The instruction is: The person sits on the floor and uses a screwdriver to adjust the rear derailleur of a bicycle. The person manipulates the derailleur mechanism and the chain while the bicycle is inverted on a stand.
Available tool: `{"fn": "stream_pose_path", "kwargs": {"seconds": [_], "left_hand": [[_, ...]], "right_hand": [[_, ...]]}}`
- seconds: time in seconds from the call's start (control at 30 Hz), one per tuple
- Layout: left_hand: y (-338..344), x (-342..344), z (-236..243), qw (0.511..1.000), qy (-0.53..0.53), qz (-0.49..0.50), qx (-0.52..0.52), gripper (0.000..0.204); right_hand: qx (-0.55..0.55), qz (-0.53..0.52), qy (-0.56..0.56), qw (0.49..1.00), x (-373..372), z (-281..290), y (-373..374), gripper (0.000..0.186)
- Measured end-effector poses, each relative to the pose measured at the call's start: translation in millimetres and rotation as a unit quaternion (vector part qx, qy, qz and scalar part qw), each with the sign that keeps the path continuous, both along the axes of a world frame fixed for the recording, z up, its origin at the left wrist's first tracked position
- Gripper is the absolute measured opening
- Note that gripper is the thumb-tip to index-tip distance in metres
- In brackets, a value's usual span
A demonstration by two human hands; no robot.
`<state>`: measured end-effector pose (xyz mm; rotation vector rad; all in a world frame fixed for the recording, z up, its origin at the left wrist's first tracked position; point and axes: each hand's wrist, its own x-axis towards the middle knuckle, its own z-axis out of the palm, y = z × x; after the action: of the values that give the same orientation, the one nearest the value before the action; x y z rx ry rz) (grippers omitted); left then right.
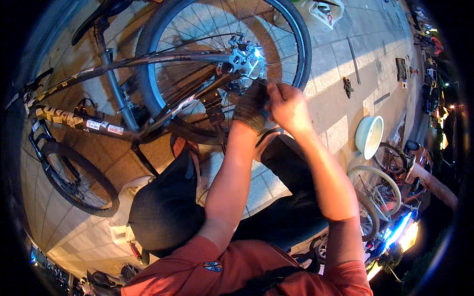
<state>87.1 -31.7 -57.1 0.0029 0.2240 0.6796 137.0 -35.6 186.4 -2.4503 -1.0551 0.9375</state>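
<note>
A dark bicycle stands before me, its rear wheel near the top of the view. At the wheel's middle, a silvery disc and metal parts shine under a bright light. My left hand, in a dark glove, is closed just below the hub; what its fingers grip is hidden in shadow. Beside it, touching or nearly so, my bare right hand is closed in a pinch. A thin wire or cable end seems to show by the fingertips, too small to make out.
A pale round basin stands on the paving at the right, with a white-rimmed wheel and other bicycles behind it. A dark tool and thin strips lie on the ground. A white plastic bag lies at the top.
</note>
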Motion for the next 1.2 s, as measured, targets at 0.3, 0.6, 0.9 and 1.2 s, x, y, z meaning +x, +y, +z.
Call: {"fn": "stream_pose_path", "kwargs": {"seconds": [0.3, 0.6, 0.9, 1.2], "left_hand": [[-9, -3, 53, 0.991, -0.029, -0.029, -0.125, 0.027], [-31, -8, 142, 0.988, 0.052, -0.083, -0.12, 0.027], [-32, -72, 184, 0.99, 0.12, -0.023, -0.072, 0.023], [-53, -129, 384, 0.822, 0.498, 0.109, 0.254, 0.023]], "right_hand": [[-0.094, 0.171, -0.146, 0.97, -5, 45, -11, 0.053], [-0.045, 0.209, -0.149, 0.965, 17, 88, -31, 0.041], [0.068, 0.278, -0.062, 0.956, -11, 156, -89, 0.034], [0.183, 0.194, 0.242, 0.933, -20, 177, -118, 0.037]]}}
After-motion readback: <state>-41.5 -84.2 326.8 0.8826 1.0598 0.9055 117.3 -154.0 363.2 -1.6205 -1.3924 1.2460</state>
